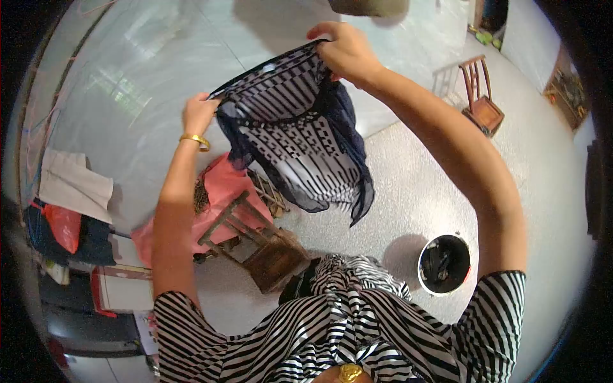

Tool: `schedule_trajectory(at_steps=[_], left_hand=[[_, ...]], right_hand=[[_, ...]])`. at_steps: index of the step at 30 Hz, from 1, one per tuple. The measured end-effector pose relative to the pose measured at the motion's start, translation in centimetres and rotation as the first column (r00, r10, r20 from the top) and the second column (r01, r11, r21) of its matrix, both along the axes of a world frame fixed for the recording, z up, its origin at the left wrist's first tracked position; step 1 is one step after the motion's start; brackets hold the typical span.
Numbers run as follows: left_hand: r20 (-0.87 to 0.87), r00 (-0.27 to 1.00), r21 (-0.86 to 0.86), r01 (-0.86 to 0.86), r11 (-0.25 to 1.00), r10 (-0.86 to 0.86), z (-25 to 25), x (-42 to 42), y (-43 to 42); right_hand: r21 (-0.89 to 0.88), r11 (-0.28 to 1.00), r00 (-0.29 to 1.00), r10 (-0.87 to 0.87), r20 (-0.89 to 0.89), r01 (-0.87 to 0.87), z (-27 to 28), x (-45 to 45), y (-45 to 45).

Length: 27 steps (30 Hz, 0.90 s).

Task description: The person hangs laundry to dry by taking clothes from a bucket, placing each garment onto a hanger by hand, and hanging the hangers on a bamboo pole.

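A thin garment in navy and white, with a pattern of stripes and dashes, hangs spread between my two hands; whether it is a top or a skirt I cannot tell. My left hand, with a gold bangle at the wrist, pinches one end of its dark upper edge. Higher up, my right hand grips the opposite end of that edge. A small pale label shows inside. Sheer dark cloth drapes from both sides, and the lower end hangs loose above the floor.
A wooden chair stands before me, beside pink cloth. To the right is a white-rimmed bucket with dark contents. Another chair stands farther off. Papers and a red bag lie at left.
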<state>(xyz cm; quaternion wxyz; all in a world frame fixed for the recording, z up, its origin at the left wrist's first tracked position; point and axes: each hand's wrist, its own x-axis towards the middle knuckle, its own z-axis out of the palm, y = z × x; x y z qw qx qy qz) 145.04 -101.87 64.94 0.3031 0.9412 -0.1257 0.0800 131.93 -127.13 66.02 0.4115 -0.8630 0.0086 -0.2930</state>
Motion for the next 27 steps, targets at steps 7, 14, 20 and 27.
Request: schedule_trajectory(at_steps=[7,14,20,27], left_hand=[[-0.491,0.653,-0.858,-0.245,0.452,-0.577,-3.1,-1.5,-2.6],[-0.43,0.493,-0.884,-0.061,0.463,-0.757,-1.2,-3.6,-3.8],[-0.231,0.819,-0.38,0.421,0.824,-0.525,-0.7,-3.3,-4.1],[0.408,0.847,0.534,0.081,0.841,-0.341,-5.5,-4.4,-3.7]], right_hand=[[0.193,0.971,0.977,0.17,-0.132,-0.143,-2.3,0.7,-1.7],[0.636,0.767,0.963,0.229,-0.142,-0.089,-0.4,0.4,-6.8],[0.443,0.894,0.988,0.115,-0.102,-0.059,-2.4,0.5,-9.8],[-0.569,0.822,0.998,0.009,0.064,0.029,-12.4,-2.1,-6.5]])
